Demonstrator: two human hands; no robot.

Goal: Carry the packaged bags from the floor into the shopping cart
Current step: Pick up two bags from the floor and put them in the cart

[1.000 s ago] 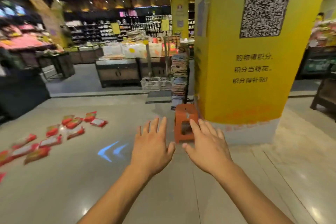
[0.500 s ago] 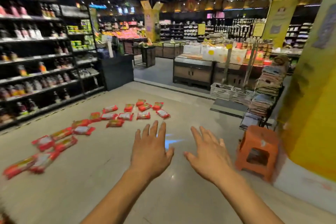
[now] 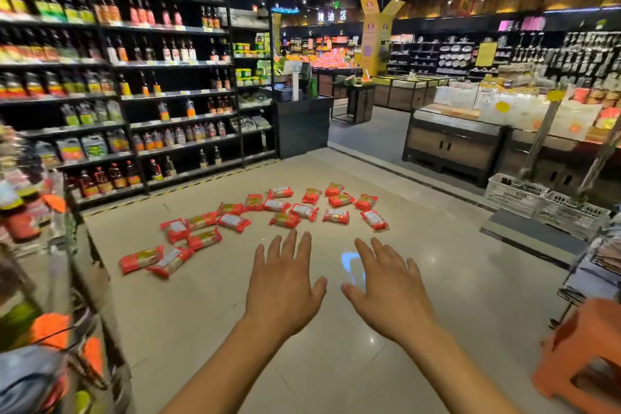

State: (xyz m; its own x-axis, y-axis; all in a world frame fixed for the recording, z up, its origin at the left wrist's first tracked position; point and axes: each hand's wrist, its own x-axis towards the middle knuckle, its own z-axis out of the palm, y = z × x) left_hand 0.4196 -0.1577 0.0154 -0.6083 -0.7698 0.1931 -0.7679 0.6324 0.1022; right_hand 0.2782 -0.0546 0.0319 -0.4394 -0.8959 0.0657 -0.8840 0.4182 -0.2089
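Several red packaged bags [image 3: 235, 222] lie scattered on the beige tiled floor ahead, from the left middle to the centre. My left hand [image 3: 284, 282] and my right hand [image 3: 389, 292] are stretched out in front of me, palms down, fingers spread, holding nothing. Both hover above the floor, nearer to me than the bags. At the left edge stands a blurred wire cart or rack [image 3: 72, 265] with goods on it; I cannot tell which it is.
Tall shelves of bottles [image 3: 134, 94] line the left side. A dark counter [image 3: 302, 124] stands behind the bags. White crates [image 3: 544, 200] and display cases sit at the right. An orange plastic stool [image 3: 584, 349] is at the lower right.
The view has swung left: the yellow pillar is gone from sight, the stool slid to the right edge, and the bags moved from the left toward the centre. Both hands stay open.
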